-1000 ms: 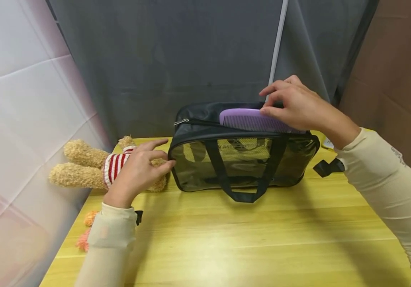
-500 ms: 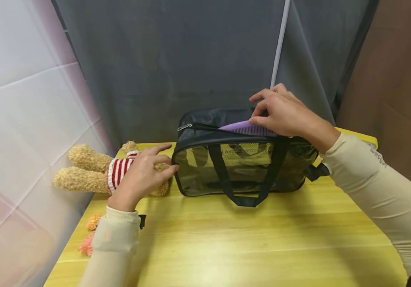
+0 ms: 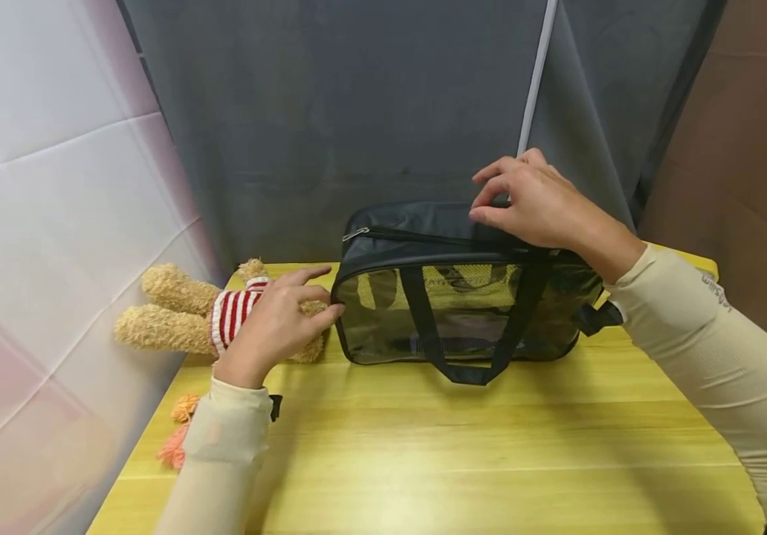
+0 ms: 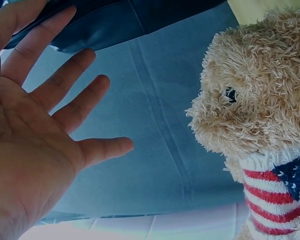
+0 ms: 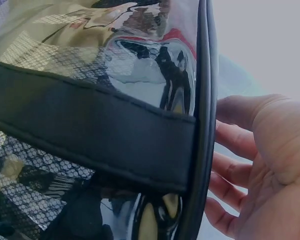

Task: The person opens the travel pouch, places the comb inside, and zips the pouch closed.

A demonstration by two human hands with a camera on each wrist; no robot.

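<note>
a yellow wooden table point(image 3: 464, 461) fills the lower part of the head view, backed by a dark grey curtain point(image 3: 357, 111) and flanked by a white panel point(image 3: 42, 223) on the left and a brown board point(image 3: 751, 171) on the right.

near the far edge of the table stands a black bag point(image 3: 464, 297) with a see-through front panel, upright on its long side, with its two black strap handles drooping down the front onto the tabletop. the zip along its top runs from the metal pull point(image 3: 355, 234) at the left end toward the right. through the clear front some mesh and yellowish contents show, too blurred to name; the right wrist view shows the same glossy panel point(image 5: 140, 60) crossed by a black strap point(image 5: 90, 135).

left of the bag, at the table's corner, lies a tan plush bear point(image 3: 183, 312) in a red-and-white striped jumper, on its side with its legs pointing left toward the white panel. the left wrist view shows its face point(image 4: 255, 100) and the jumper close up.

the right hand point(image 3: 537, 204) rests over the right part of the bag's top edge, with its fingers loosely bent and its thumb and forefinger near each other; whether they pinch anything cannot be told. the left hand point(image 3: 276, 323) lies between the bear and the bag with its fingers straight and spread, grasping nothing, and its fingertips point(image 3: 333, 312) touch the bag's left end.

two small orange tufts point(image 3: 179, 431) show beside the left sleeve at the table's edge.
</note>
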